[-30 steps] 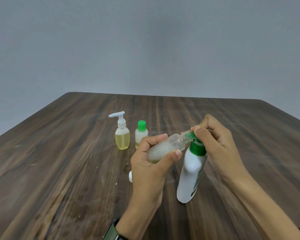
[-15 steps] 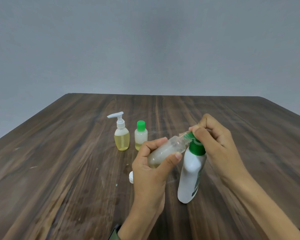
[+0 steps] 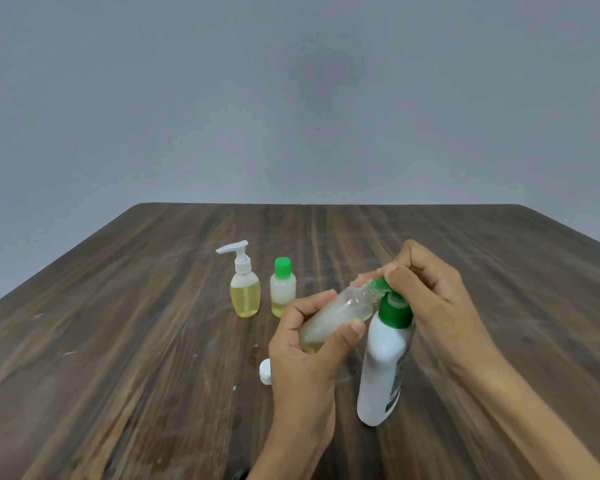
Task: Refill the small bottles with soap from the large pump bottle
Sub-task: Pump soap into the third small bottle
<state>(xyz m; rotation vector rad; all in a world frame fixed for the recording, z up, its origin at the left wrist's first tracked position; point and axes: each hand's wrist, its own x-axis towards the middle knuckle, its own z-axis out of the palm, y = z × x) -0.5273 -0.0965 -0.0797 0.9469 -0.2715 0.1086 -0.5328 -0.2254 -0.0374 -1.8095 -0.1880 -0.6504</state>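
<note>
A tilted clear bottle (image 3: 340,311) is gripped by the curled left hand (image 3: 312,348), its mouth held at the green pump (image 3: 383,287) of the white bottle (image 3: 383,365), pressed by the clenched right hand (image 3: 430,292).

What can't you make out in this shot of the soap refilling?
Head view only:
- Pump nozzle tip of the large pump bottle: covered by the right hand.
- Soap level in the small clear bottle: hidden by the left hand.
- White cap: partly behind that hand.

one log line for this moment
left hand holds clear bottle tilted | right hand presses large pump bottle | white cap on table
</note>
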